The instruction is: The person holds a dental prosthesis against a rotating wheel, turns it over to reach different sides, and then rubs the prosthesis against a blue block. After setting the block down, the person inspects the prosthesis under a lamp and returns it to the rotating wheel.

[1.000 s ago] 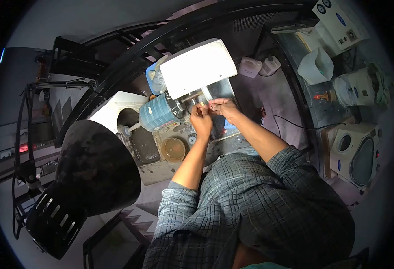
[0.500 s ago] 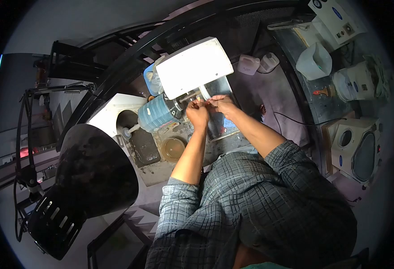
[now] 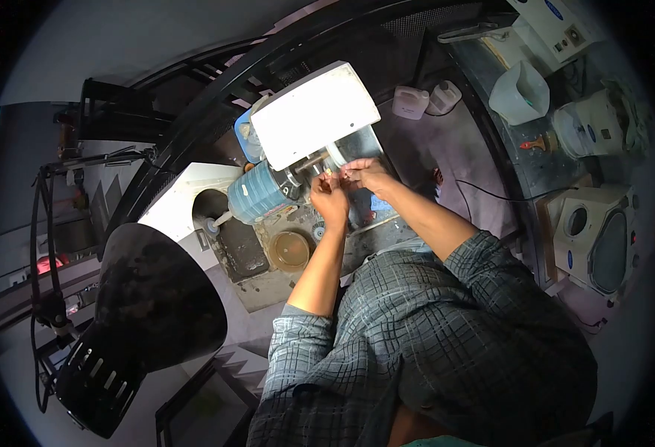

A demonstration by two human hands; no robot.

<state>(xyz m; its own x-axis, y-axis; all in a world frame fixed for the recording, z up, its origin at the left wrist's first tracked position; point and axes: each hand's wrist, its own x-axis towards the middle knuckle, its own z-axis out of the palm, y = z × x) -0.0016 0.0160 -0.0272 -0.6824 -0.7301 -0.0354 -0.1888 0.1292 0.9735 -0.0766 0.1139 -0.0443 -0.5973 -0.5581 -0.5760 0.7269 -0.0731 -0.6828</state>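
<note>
My left hand (image 3: 330, 200) is closed in a pinch, with a small pale yellowish piece (image 3: 328, 172) at its fingertips. Beside it, my right hand (image 3: 368, 176) has its fingers drawn together close to the left fingertips; what they hold is hidden. Just beyond both hands is the white wheel (image 3: 336, 154) on the shaft of a bench machine with a blue ribbed motor (image 3: 257, 195). A bright white hood (image 3: 316, 115) covers the area above the wheel.
A round brown bowl (image 3: 290, 250) sits on the bench left of my forearm. The black lamp shade (image 3: 160, 298) looms at the left. Two jugs (image 3: 410, 103) stand past the bench. On the right-hand bench are a white pitcher (image 3: 520, 93), a brush (image 3: 538, 143) and a white boxy machine (image 3: 594, 232).
The view has shifted slightly. Both hands stay together in front of the white wheel, with the fingers moving only a little.
</note>
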